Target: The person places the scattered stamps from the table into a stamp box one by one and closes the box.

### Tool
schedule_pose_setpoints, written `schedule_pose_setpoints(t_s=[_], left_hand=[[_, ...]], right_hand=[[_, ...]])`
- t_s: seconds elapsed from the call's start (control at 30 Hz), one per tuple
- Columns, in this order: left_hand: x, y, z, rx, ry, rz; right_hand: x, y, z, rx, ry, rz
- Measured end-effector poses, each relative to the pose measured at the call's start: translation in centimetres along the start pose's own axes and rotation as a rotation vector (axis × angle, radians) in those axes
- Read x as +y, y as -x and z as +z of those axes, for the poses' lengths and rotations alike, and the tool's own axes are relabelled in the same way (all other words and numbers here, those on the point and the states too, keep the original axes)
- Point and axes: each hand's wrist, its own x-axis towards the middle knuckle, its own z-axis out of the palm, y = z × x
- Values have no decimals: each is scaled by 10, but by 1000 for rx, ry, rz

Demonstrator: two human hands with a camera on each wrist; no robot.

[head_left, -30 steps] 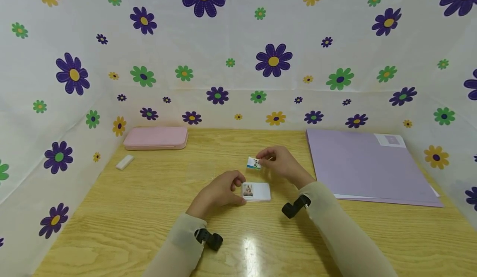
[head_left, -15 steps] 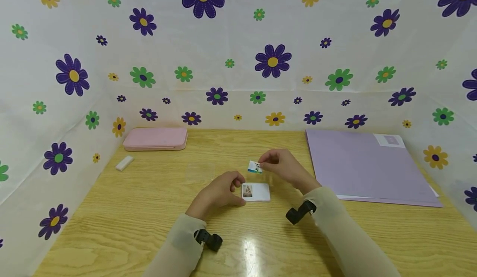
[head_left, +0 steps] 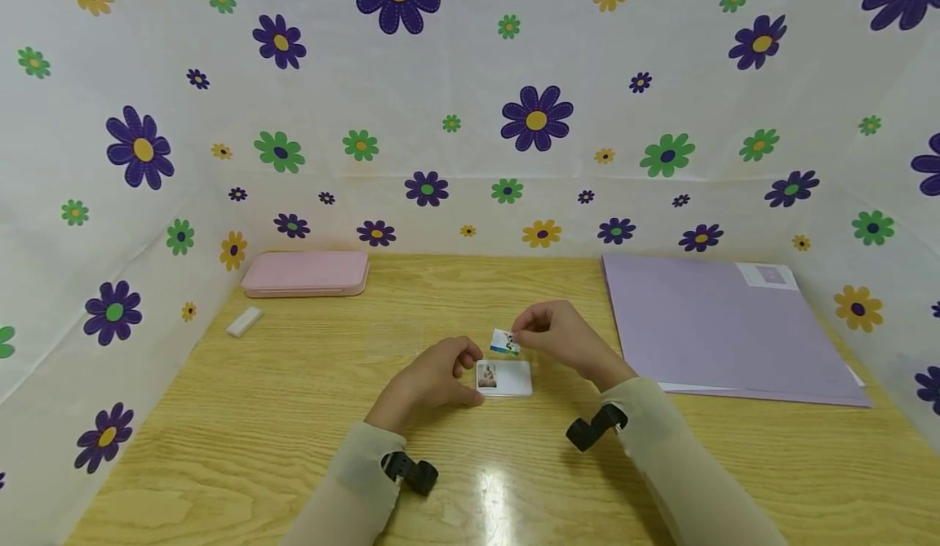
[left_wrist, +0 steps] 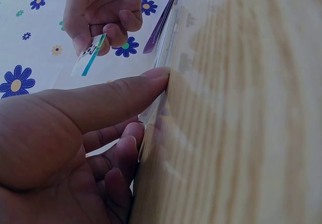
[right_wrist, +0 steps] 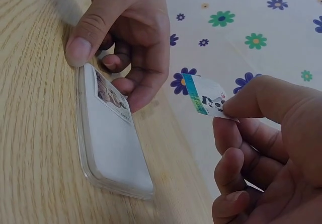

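A white rectangular block in a clear plastic case (head_left: 514, 377) lies flat on the wooden table, one small picture stamp (head_left: 487, 376) at its left end. My left hand (head_left: 438, 373) grips that end, thumb at the near edge and fingers at the far edge. Above and behind the case, my right hand (head_left: 567, 338) pinches a small panda stamp (head_left: 503, 342) between thumb and forefinger. This stamp has a blue-green band along one edge, plainly seen in the right wrist view as the panda stamp (right_wrist: 204, 95), held apart from the case.
A pink pencil case (head_left: 305, 274) sits at the back left, with a white eraser-like block (head_left: 245, 321) before it. A faint transparent sheet (head_left: 394, 339) lies behind my left hand. Purple folders (head_left: 734, 330) occupy the right side. A flowered cloth (head_left: 470, 81) encloses the back and sides.
My right hand has come slightly toward me with the panda stamp, which is now closer to the case. The left hand keeps its place on the case.
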Motion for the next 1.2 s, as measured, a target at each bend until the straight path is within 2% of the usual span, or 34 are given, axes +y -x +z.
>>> schedule_pose_setpoints(t_s=[0.2,0.63,1.2], left_hand=[[2,0,0,-1,-5,13],[2,-2,2,-8,0,22],[-2,-2,1,-1,-6,-2]], right_hand=[[7,0,-2,-33,30,-19],[16,5,-6,-107,53,19],[27,3,-2,-176,61,-13]])
